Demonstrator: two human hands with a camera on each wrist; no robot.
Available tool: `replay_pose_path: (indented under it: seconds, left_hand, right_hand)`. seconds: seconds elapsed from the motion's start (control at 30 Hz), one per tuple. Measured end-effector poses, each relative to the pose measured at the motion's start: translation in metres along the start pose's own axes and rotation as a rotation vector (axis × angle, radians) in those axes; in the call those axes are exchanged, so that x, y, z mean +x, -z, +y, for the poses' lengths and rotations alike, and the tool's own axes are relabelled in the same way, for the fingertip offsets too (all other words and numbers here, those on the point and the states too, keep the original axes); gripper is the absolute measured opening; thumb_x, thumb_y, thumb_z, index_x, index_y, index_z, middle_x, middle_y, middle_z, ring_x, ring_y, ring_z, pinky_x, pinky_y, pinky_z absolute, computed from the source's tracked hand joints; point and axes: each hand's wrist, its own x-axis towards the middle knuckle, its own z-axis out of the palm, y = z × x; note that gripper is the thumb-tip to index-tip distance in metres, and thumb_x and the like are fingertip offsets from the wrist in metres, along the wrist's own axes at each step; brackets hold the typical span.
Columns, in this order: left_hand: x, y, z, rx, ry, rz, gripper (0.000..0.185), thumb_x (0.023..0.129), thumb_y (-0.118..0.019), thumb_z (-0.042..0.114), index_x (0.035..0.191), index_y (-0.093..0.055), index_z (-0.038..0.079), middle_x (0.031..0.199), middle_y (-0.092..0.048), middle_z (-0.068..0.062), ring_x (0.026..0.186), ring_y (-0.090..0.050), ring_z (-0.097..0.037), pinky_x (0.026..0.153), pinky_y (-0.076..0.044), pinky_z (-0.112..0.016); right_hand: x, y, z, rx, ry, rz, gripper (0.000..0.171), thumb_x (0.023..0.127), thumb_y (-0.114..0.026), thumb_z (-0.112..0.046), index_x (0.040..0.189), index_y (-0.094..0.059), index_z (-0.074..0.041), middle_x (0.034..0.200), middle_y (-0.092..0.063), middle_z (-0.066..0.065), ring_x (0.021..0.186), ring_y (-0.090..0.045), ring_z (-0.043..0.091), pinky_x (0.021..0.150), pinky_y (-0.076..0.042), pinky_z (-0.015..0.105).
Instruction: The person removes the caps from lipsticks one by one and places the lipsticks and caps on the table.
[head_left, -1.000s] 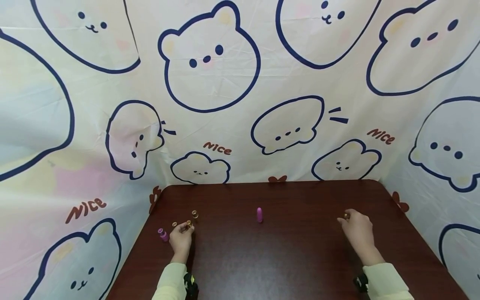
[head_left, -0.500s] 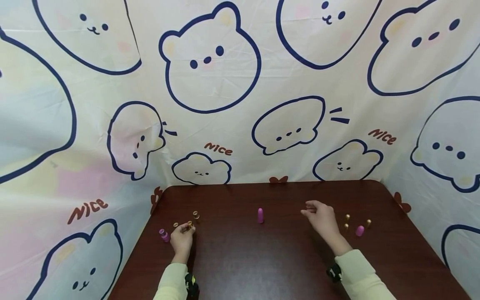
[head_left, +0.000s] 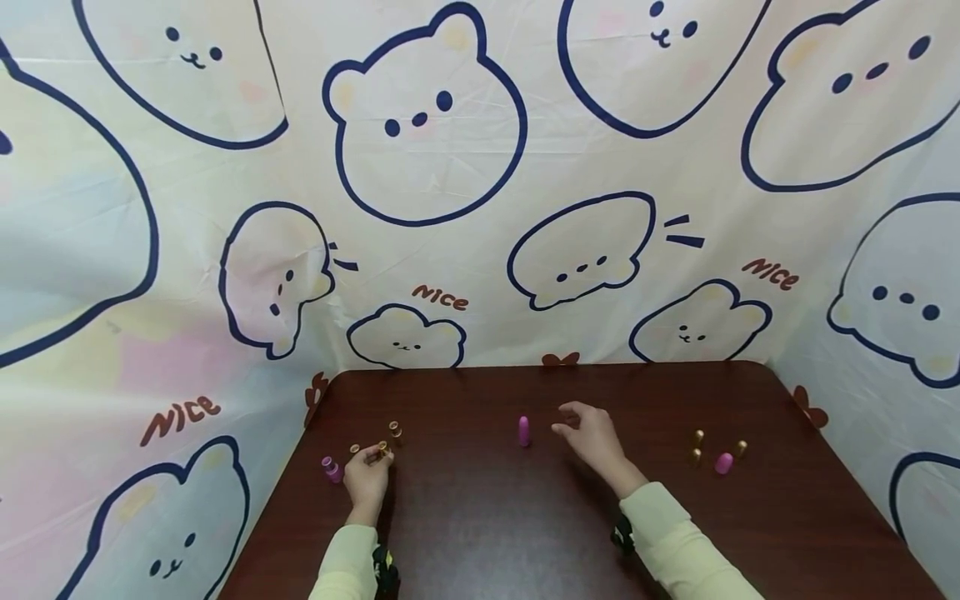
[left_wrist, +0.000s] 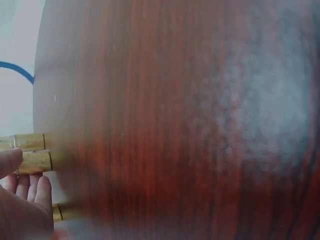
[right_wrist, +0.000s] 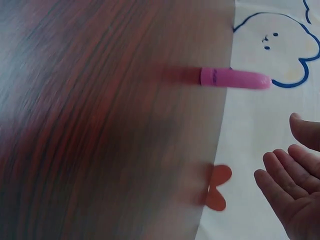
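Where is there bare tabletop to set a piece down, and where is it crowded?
The near middle of the table, between the two sleeves, is bare, as is the far strip along the backdrop. Crowded spots: the gold rings and pink base around the left hand, and the gold caps with a pink cap at right.

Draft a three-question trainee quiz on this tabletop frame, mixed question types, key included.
1. True or false: the right hand grips the upright pink bullet-shaped cap at the middle of the dark wooden table.
2. Which hand pinches a small gold metal ring? A) left hand B) right hand C) neither
3. Fill in: the three small gold pieces and the second pink cap lie to the ___ of the right hand.

Key: 1 false, it hovers open beside the cap; 2 A; 3 right.
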Motion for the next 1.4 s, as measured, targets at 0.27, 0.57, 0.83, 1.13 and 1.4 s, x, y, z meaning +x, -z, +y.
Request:
replay_pose_path:
  seconds: [0.27, 0.57, 0.83, 1.13, 1.4]
  left_hand:
    - [-0.001, -0.002, -0.003, 0.000, -0.001, 0.004, 0.026, 0.081, -0.073, -0.001, 0.104, -0.067, -0.012, 0.099, -0.067, -0.028, 0.091, -0.065, -0.039, 0.074, -0.053, -0.046]
    - [-0.002, -0.005, -0.007, 0.015, -0.013, 0.014, 0.026, 0.081, -0.073, -0.001, 0.103, -0.067, -0.012, 0.097, -0.068, -0.028, 0.091, -0.065, -0.039, 0.077, -0.052, -0.048]
    - [-0.002, -0.005, -0.006, -0.001, -0.006, 0.012, 0.026, 0.081, -0.073, -0.001, 0.104, -0.067, -0.013, 0.098, -0.068, -0.028, 0.091, -0.065, -0.039, 0.075, -0.054, -0.046]
    - [0.001, -0.005, -0.004, -0.015, -0.007, 0.015, 0.025, 0.080, -0.073, -0.002, 0.102, -0.068, -0.012, 0.098, -0.068, -0.027, 0.092, -0.066, -0.038, 0.073, -0.054, -0.042]
    - [0.000, -0.002, -0.002, -0.004, -0.014, 0.010, 0.025, 0.081, -0.073, -0.001, 0.102, -0.067, -0.012, 0.098, -0.068, -0.027, 0.092, -0.065, -0.039, 0.075, -0.054, -0.046]
  right_hand:
    - [0.007, -0.026, -0.008, -0.020, 0.017, -0.059, 0.030, 0.084, -0.078, -0.015, 0.110, -0.070, -0.003, 0.104, -0.070, 0.010, 0.097, -0.065, 0.025, 0.081, -0.054, 0.043]
    - [0.014, -0.043, -0.007, -0.118, 0.018, -0.143, 0.030, 0.084, -0.077, -0.019, 0.109, -0.070, -0.004, 0.107, -0.069, 0.011, 0.097, -0.064, 0.025, 0.080, -0.054, 0.042]
    - [0.020, -0.050, -0.009, -0.121, 0.018, -0.166, 0.026, 0.081, -0.080, -0.023, 0.099, -0.072, -0.006, 0.091, -0.069, 0.005, 0.078, -0.059, 0.017, 0.070, -0.053, 0.036]
    - [0.023, -0.056, -0.010, -0.102, -0.006, -0.153, 0.025, 0.083, -0.078, -0.026, 0.097, -0.071, -0.006, 0.080, -0.066, -0.002, 0.068, -0.056, 0.013, 0.066, -0.051, 0.032]
    - [0.026, -0.060, -0.010, -0.095, 0.033, -0.149, 0.008, 0.086, -0.075, -0.017, 0.084, -0.069, -0.011, 0.070, -0.063, -0.008, 0.065, -0.055, 0.009, 0.066, -0.050, 0.032]
